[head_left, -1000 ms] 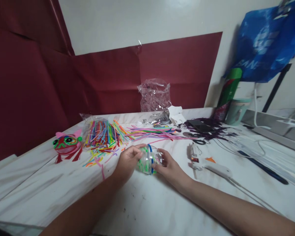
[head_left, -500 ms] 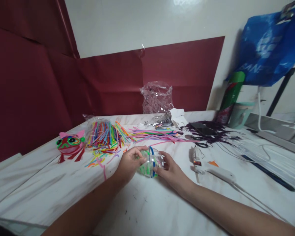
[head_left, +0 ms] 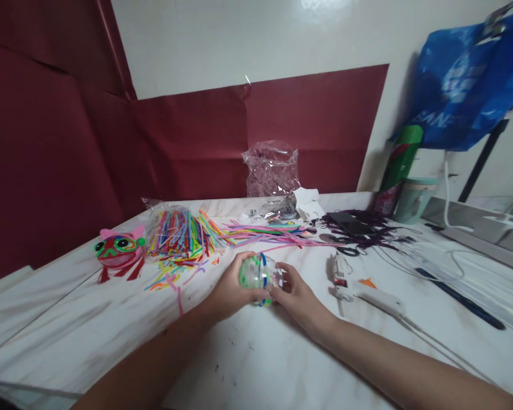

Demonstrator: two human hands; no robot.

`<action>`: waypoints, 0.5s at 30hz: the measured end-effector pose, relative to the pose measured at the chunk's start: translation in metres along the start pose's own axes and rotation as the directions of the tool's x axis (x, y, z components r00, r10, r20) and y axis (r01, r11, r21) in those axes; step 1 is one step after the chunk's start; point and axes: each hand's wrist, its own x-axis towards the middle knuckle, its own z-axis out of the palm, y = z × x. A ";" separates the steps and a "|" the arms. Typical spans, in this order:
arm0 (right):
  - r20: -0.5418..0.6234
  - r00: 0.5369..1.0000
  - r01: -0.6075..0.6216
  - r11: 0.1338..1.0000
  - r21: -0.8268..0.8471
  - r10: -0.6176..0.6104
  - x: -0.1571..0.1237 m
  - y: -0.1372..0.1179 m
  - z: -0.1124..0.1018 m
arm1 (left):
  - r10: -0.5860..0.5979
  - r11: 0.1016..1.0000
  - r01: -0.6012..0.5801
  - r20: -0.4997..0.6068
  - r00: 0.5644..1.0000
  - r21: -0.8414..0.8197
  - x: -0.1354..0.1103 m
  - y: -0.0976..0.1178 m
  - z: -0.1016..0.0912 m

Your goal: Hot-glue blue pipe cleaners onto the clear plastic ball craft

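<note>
A small clear round shell (head_left: pixel 256 276) with green and blue strips stuck on it sits between both my hands, just above the white marble table (head_left: pixel 260 364). My left hand (head_left: pixel 231 287) cups it from the left and below, with the thumb under its front. My right hand (head_left: pixel 293 290) pinches its right side with the fingertips. Behind the hands lies a heap of coloured plastic strips (head_left: pixel 183 236), partly in a clear bag. A finished pink and red animal figure (head_left: pixel 119 253) stands at the left.
A white glue gun (head_left: pixel 346 282) with its cord lies right of my hands, near black scissors (head_left: pixel 344 247). Dark purple strips and a phone (head_left: pixel 350 223) lie behind it. A crumpled clear bag (head_left: pixel 271 171), a green bottle (head_left: pixel 399 159), a cup and a blue bag stand at the back.
My left hand has turned and slid under the shell, which now sits more in its palm. The view shifted slightly; nothing else on the table moved.
</note>
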 end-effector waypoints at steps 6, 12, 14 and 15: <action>-0.008 1.000 0.023 0.999 -0.036 -0.023 0.001 -0.001 -0.001 | 0.102 0.978 -0.103 0.017 0.995 0.179 -0.003 0.003 0.002; -0.018 1.000 0.006 1.000 -0.003 -0.006 0.001 -0.002 0.001 | 0.249 0.921 -0.257 0.068 0.966 0.293 -0.003 0.001 0.004; -0.036 0.999 0.000 1.000 -0.014 -0.001 0.001 -0.002 0.002 | 0.242 0.916 -0.251 0.066 0.968 0.313 -0.003 -0.001 0.003; -0.043 0.999 -0.005 1.000 -0.021 0.004 0.002 -0.003 0.003 | 0.235 0.913 -0.243 0.066 0.970 0.326 -0.003 -0.002 0.003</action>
